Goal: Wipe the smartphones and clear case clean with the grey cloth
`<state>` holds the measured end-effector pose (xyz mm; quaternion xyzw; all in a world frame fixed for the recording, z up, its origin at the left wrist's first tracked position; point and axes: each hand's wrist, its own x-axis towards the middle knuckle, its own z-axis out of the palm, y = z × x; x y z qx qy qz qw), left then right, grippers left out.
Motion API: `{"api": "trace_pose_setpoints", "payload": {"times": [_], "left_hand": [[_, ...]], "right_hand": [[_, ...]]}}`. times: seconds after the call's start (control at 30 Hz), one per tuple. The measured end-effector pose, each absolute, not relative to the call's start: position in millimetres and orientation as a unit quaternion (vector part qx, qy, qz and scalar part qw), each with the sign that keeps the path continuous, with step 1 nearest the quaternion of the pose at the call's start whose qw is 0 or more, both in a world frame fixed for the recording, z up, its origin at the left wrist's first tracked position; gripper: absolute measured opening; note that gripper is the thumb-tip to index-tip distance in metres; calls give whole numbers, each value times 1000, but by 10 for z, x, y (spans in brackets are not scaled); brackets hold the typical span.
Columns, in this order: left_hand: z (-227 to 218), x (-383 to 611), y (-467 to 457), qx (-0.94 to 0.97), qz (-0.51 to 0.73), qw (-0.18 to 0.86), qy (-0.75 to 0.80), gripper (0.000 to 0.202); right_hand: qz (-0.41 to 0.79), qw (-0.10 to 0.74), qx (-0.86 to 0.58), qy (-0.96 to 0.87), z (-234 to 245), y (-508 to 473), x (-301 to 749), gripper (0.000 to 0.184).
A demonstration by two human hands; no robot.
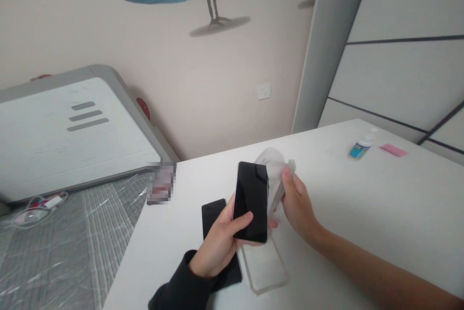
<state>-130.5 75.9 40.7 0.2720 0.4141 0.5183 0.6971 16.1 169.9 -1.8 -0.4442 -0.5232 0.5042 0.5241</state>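
Note:
A black smartphone (251, 194) is upright in my left hand (226, 240), its dark screen facing me and my thumb lying across the lower screen. My right hand (299, 201) pinches a thin whitish cloth or wipe (274, 167), which hangs beside and partly behind the phone's right edge. Below the hands, a clear phone case (266, 266) lies on the white table (344, 232). Under my left forearm rests a second dark phone or tablet (213, 213), partly covered by the hand and sleeve.
A spray bottle (360, 147) with a blue label lies at the table's far right, near a pink slip (393, 150). A blurred-out item (161, 183) sits at the left edge. Left stands a bed with a white headboard (72, 140) and plastic-covered mattress (83, 232).

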Motion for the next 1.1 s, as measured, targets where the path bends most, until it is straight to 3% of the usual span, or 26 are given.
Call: {"api": "trace_pose_setpoints", "payload": {"times": [0.1, 0.2, 0.3, 0.4, 0.53, 0.77, 1.0, 1.1], "left_hand": [[412, -1314, 764, 246, 534, 679, 440, 58], [392, -1309, 785, 242, 552, 662, 446, 57], [358, -1281, 811, 265, 578, 636, 437, 51], [318, -1245, 822, 291, 579, 612, 453, 42], [260, -1217, 818, 323, 566, 608, 454, 42], [172, -1284, 824, 262, 605, 553, 509, 31], [216, -1198, 797, 279, 598, 574, 484, 38], [206, -1154, 793, 250, 622, 558, 490, 33]], "right_hand": [[435, 556, -431, -563, -16, 1757, 268, 69], [403, 533, -369, -646, 35, 1765, 352, 75], [337, 444, -253, -791, 81, 1755, 353, 82], [144, 302, -169, -927, 78, 1758, 295, 88], [3, 270, -261, -927, 21, 1719, 231, 80], [16, 214, -188, -958, 20, 1476, 144, 66], [7, 262, -324, -909, 25, 1591, 164, 69], [2, 267, -306, -914, -1, 1489, 117, 71]]}}
